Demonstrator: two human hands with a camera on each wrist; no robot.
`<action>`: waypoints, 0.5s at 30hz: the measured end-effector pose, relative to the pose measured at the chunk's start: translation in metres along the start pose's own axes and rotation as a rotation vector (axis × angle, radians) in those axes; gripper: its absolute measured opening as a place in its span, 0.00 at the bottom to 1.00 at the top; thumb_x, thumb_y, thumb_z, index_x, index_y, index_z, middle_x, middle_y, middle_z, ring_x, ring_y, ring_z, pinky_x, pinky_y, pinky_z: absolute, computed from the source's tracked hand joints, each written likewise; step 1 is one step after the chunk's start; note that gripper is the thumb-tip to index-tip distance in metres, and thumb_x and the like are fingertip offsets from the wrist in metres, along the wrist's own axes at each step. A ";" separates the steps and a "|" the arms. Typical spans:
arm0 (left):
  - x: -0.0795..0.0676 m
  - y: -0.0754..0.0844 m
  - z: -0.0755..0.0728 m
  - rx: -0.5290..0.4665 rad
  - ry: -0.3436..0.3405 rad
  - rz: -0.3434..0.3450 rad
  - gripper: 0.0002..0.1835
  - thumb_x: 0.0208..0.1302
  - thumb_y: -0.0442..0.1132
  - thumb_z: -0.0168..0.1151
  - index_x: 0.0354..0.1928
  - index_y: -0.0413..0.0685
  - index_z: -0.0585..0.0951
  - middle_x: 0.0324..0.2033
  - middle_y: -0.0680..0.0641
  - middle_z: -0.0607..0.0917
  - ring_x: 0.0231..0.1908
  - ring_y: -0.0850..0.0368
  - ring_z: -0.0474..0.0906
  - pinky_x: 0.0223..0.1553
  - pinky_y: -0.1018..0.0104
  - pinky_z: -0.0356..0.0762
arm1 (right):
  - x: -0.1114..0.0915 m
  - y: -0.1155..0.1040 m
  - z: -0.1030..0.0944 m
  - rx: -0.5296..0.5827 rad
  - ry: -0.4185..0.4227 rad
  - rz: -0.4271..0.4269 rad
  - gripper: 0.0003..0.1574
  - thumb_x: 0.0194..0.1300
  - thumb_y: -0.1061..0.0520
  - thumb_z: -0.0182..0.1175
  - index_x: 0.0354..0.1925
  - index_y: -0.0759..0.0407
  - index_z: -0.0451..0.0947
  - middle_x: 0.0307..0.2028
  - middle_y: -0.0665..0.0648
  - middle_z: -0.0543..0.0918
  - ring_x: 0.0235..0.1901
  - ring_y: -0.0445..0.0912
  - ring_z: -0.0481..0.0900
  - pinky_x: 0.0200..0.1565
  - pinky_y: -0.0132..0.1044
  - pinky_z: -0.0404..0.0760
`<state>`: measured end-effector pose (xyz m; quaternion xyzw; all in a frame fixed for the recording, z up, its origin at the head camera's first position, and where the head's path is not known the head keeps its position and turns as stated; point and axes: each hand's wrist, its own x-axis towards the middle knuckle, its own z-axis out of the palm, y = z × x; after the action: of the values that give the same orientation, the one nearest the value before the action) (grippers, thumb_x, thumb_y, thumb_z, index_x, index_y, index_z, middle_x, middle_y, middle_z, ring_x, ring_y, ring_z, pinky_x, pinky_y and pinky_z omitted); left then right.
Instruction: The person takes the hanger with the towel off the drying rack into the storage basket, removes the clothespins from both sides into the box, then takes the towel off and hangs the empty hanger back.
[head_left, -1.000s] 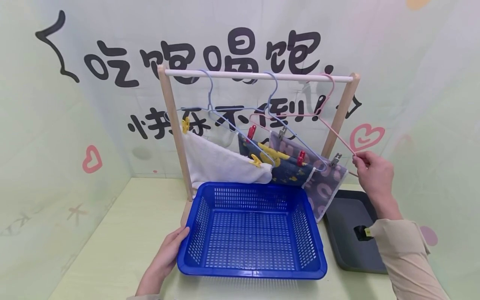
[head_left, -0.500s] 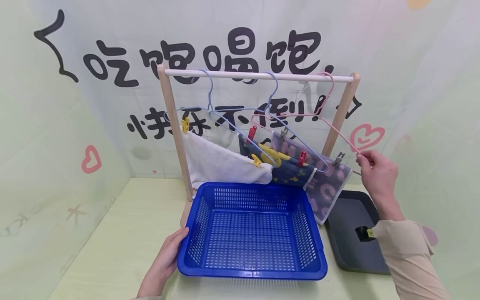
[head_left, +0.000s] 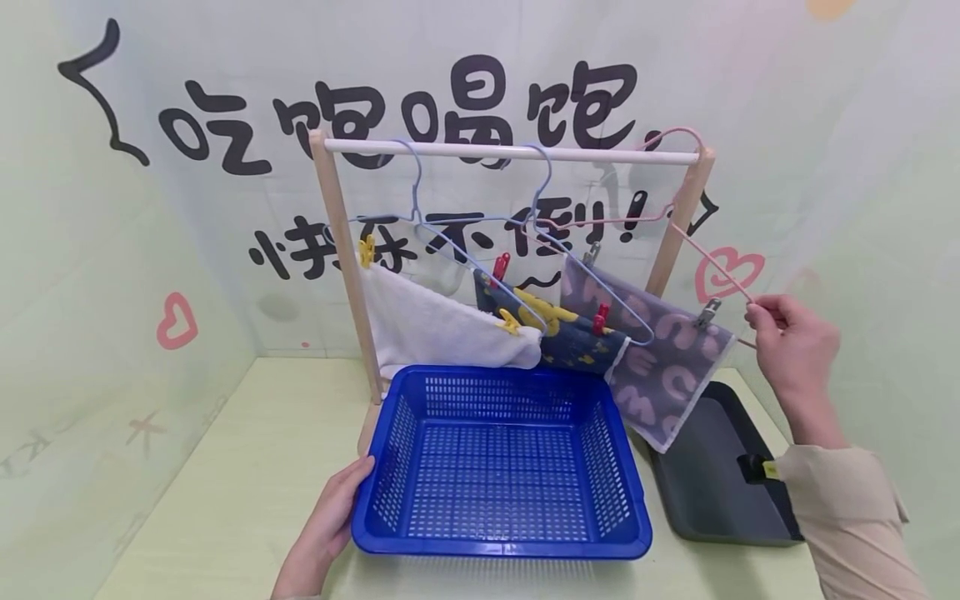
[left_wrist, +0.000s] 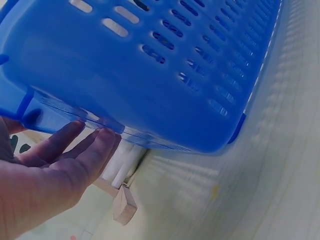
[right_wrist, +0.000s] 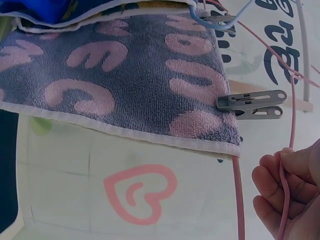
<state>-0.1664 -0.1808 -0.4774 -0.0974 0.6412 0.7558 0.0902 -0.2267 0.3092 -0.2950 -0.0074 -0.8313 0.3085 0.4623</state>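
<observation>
My right hand [head_left: 797,343] pinches the right corner of a pink clothes hanger [head_left: 708,257] between thumb and fingers. From it a grey towel [head_left: 651,354] with pink letters hangs by grey clothespins [head_left: 707,313]. The hanger's hook is at the right end of the white rod; whether it touches the rod, I cannot tell. My left hand [head_left: 333,508] holds the left rim of a blue plastic basket [head_left: 500,547], fingers against its outer wall in the left wrist view. No item shows inside the basket.
A wooden rack [head_left: 342,250] carries two blue hangers [head_left: 480,289] with a white towel [head_left: 442,323] and a dark blue patterned towel [head_left: 573,342], held by yellow and red clothespins. A dark grey tray [head_left: 720,492] lies right of the basket, partly behind the right sleeve.
My right hand has moved right, drawing the pink hanger and grey towel along. The hook has shifted from left of the right post to beside its top. My left hand and the basket stay put.
</observation>
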 end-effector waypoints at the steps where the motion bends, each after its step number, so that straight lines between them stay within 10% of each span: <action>1: 0.000 0.000 0.000 -0.006 0.003 -0.001 0.32 0.71 0.48 0.46 0.67 0.31 0.57 0.60 0.35 0.69 0.47 0.62 0.75 0.46 0.71 0.74 | 0.000 0.001 -0.004 -0.007 0.000 0.006 0.10 0.62 0.64 0.59 0.34 0.73 0.80 0.20 0.25 0.70 0.22 0.14 0.62 0.30 0.14 0.60; 15: 0.001 0.000 0.000 -0.008 -0.006 -0.007 0.32 0.72 0.48 0.45 0.67 0.30 0.57 0.50 0.42 0.77 0.44 0.60 0.76 0.44 0.69 0.75 | -0.016 0.009 -0.064 -0.126 0.068 0.049 0.12 0.64 0.62 0.56 0.35 0.73 0.79 0.23 0.14 0.62 0.26 0.13 0.62 0.29 0.13 0.58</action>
<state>-0.1676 -0.1808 -0.4779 -0.0978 0.6377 0.7582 0.0943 -0.1709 0.3440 -0.2872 -0.0670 -0.8326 0.2663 0.4810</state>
